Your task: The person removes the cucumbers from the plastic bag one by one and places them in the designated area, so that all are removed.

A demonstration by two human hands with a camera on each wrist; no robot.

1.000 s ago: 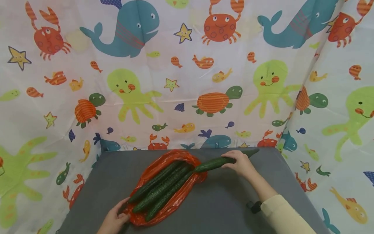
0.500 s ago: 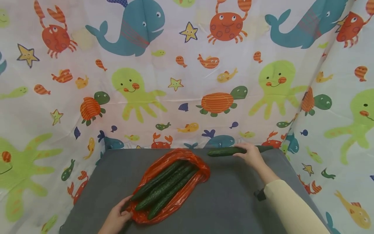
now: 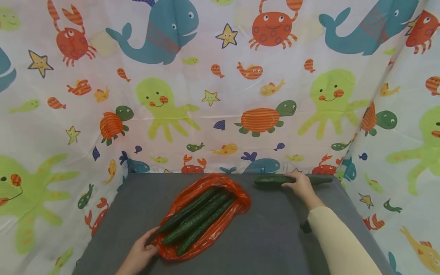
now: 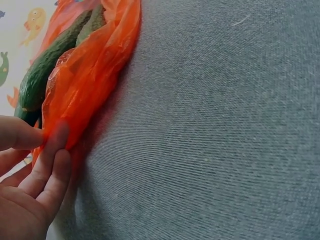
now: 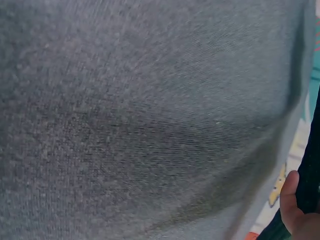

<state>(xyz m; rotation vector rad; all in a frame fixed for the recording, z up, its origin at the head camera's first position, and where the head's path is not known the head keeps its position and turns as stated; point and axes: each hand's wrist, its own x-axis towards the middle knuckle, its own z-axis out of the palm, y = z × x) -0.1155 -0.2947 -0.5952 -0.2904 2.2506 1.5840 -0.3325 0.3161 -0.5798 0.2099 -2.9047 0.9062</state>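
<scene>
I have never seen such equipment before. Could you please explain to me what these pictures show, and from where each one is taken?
There is no robot here, only a person working with a bare left hand and right hand. The wide picture comes from a camera on the head, looking forward and down. The other two come from cameras on the wrists: the left shows its hand close up; the right shows mostly grey cloth, with part of its hand at the edge.

On the grey surface lies an orange-red plastic bag with three cucumbers in it. The left hand holds the bag's near end. The right hand grips a fourth cucumber near the far edge. Behind hangs a fabric printed with sea animals.
</scene>
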